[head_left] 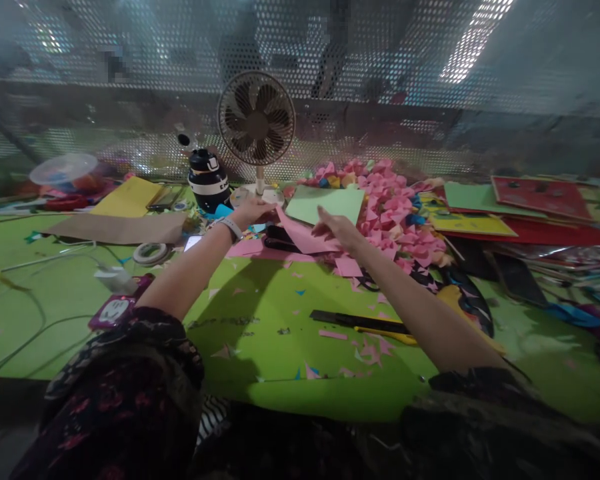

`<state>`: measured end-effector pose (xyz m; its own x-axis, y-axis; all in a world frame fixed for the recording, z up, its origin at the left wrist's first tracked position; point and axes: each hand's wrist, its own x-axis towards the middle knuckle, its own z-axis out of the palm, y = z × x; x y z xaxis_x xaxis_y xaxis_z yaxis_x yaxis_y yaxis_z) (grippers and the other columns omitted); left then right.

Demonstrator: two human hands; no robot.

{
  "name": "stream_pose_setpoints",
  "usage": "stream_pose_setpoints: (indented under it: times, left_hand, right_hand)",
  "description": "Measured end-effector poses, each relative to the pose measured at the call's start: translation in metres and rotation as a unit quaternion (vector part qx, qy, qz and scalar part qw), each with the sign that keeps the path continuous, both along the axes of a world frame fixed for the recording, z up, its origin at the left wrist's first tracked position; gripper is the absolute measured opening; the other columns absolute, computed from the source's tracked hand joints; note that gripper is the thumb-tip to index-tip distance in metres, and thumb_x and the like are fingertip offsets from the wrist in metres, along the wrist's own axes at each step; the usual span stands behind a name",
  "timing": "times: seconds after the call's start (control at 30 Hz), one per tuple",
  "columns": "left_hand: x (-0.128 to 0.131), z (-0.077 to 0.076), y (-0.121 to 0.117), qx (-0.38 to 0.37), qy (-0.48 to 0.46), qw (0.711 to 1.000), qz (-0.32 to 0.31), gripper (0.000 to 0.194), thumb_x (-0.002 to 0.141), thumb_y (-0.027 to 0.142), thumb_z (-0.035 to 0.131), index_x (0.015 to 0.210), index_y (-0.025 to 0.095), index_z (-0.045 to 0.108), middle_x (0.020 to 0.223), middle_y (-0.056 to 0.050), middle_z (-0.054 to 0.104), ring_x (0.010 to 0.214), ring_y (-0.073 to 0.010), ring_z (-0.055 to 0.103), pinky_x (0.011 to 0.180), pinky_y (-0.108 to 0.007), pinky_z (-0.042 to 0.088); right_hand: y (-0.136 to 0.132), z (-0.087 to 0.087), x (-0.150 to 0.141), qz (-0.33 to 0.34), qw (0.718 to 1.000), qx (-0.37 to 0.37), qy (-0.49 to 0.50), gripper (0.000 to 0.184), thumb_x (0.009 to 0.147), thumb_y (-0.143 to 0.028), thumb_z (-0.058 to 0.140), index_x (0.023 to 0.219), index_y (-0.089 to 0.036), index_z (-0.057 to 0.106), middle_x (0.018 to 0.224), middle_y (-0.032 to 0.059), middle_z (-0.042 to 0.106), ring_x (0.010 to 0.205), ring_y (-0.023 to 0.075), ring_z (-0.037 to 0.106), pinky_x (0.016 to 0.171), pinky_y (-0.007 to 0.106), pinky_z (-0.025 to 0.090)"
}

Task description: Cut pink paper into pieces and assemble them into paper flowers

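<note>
A plain pink sheet point(304, 239) tilts, pinched by the left hand point(251, 211), the right hand point(340, 230) loosely spread.

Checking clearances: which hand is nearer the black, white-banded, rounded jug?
Left. The left hand is just right of the jug in the picture; the right hand is farther right, beside the light-green rectangular sheet.

A pink paper sheet point(306, 237) slants, left end raised, beside pale green paper point(325, 203)
</note>
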<state>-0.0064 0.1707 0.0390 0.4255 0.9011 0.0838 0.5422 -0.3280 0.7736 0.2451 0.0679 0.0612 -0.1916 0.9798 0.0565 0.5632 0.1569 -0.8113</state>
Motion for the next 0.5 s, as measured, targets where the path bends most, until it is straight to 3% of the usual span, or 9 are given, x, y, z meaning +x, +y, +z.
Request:
stream_pose_setpoints:
  times: [0.1, 0.17, 0.3, 0.5]
  left_hand:
    - [0.008, 0.004, -0.008, -0.11, -0.151, 0.981, 0.042, 0.023, 0.094, 0.031, 0.061, 0.09, 0.011, 0.07, 0.092, -0.013, 0.078, 0.091, -0.0207, 0.074, 0.092, -0.038, 0.057]
    - [0.013, 0.006, -0.011, -0.126, -0.178, 0.974, 0.054, 0.022, 0.089, 0.03, 0.069, 0.082, 0.009, 0.069, 0.082, -0.012, 0.076, 0.082, -0.018, 0.073, 0.089, -0.035, 0.057]
    - [0.021, 0.012, -0.013, -0.171, -0.243, 0.951, 0.088, 0.023, 0.08, 0.023, 0.08, 0.069, 0.01, 0.065, 0.064, -0.005, 0.07, 0.067, -0.0132, 0.068, 0.082, -0.03, 0.058]
    - [0.026, 0.021, -0.02, -0.21, -0.285, 0.929, 0.111, 0.023, 0.083, 0.009, 0.074, 0.064, 0.01, 0.063, 0.056, -0.002, 0.066, 0.058, -0.0099, 0.062, 0.076, -0.025, 0.056]
  right_hand:
    - [0.01, 0.006, -0.019, -0.032, 0.99, 0.038, -0.13, 0.068, 0.082, -0.086, 0.05, 0.07, -0.019, 0.054, 0.074, 0.0065, 0.062, 0.07, 0.0183, 0.055, 0.065, 0.031, 0.04]
    - [0.015, 0.008, -0.032, -0.031, 0.982, 0.038, -0.182, 0.063, 0.08, -0.082, 0.059, 0.074, -0.02, 0.053, 0.071, 0.0037, 0.059, 0.068, 0.0178, 0.052, 0.063, 0.03, 0.036]
    - [0.018, 0.01, -0.044, -0.004, 0.976, 0.018, -0.216, 0.054, 0.078, -0.072, 0.07, 0.078, -0.019, 0.057, 0.076, 0.0058, 0.063, 0.073, 0.0197, 0.055, 0.065, 0.029, 0.035]
    - [0.015, 0.014, -0.038, 0.017, 0.982, 0.003, -0.186, 0.042, 0.084, -0.058, 0.071, 0.081, -0.017, 0.061, 0.092, 0.0078, 0.067, 0.082, 0.0191, 0.057, 0.069, 0.028, 0.037]
